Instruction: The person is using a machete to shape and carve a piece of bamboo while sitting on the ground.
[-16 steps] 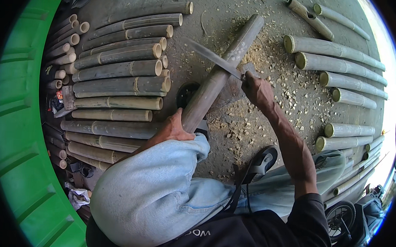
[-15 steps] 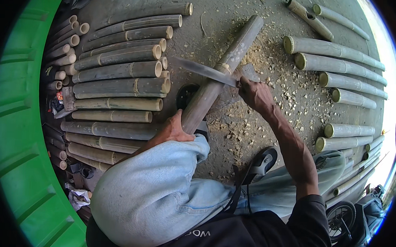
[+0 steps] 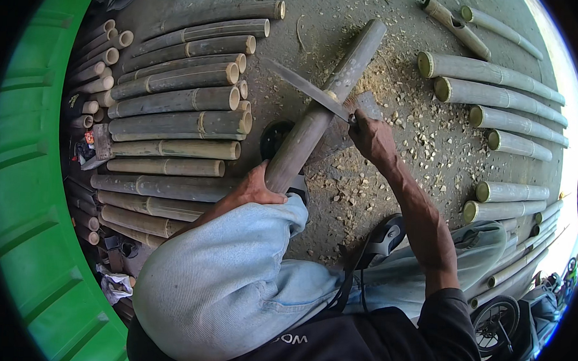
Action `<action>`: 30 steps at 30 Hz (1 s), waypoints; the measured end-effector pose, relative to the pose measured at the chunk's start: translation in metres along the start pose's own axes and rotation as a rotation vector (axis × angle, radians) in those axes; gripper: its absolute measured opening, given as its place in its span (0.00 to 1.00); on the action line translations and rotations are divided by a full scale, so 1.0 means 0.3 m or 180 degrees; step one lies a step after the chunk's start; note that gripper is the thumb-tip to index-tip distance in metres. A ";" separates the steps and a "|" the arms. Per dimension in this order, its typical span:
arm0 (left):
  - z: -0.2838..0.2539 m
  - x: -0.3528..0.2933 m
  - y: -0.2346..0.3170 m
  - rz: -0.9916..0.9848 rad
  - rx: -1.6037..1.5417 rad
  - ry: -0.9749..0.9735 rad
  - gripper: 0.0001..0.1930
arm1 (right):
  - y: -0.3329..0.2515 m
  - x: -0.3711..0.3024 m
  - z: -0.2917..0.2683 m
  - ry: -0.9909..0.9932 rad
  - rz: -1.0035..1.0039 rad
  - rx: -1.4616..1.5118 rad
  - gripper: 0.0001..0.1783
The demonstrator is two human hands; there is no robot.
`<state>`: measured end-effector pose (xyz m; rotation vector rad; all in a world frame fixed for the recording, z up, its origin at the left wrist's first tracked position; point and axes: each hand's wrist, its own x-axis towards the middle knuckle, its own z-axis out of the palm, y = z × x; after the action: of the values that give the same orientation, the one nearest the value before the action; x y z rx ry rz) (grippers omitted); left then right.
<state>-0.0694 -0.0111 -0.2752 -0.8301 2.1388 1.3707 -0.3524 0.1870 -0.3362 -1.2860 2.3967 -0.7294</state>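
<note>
At the centre of the floor, a grey-brown bamboo pole lies obliquely, its far end pointing up and to the right and its near end beside the person's raised knee. The left hand holds this near end: its fingers are closed against the left side, with the thumb across the end; how far they reach underneath cannot be told. The right hand has its fingers curled tightly around the handle of a knife, the grip being mostly hidden by the hand. The long blade crosses above the pole just beside a pale ring, its tip extending to the upper left; whether its edge touches the surface is unclear. Under the pole's middle is a brown block, with a flat grey piece near the right hand. Pale chips are scattered around them, mainly to the right. A stack of cut poles occupies the left side, next to a green ribbed panel; further lengths with pale green ends lie at right. Above these is a notched piece. A sandal shows below the chips, and a spoked wheel at lower right.
</note>
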 end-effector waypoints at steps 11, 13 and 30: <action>-0.010 0.009 -0.021 0.0279 -0.0372 -0.0144 0.56 | 0.025 0.012 0.009 -0.0438 -0.0293 -0.0306 0.10; -0.010 0.005 -0.019 0.0219 -0.0475 -0.0220 0.56 | 0.036 0.021 0.011 0.0213 0.0111 0.0057 0.10; -0.033 -0.004 0.001 0.0353 -0.1254 -0.0670 0.49 | 0.031 0.032 0.027 0.0327 0.0147 0.0130 0.10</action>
<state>-0.0693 -0.0197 -0.2704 -0.6766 1.8046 1.8848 -0.3597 0.1809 -0.3486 -1.2004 2.4698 -0.8458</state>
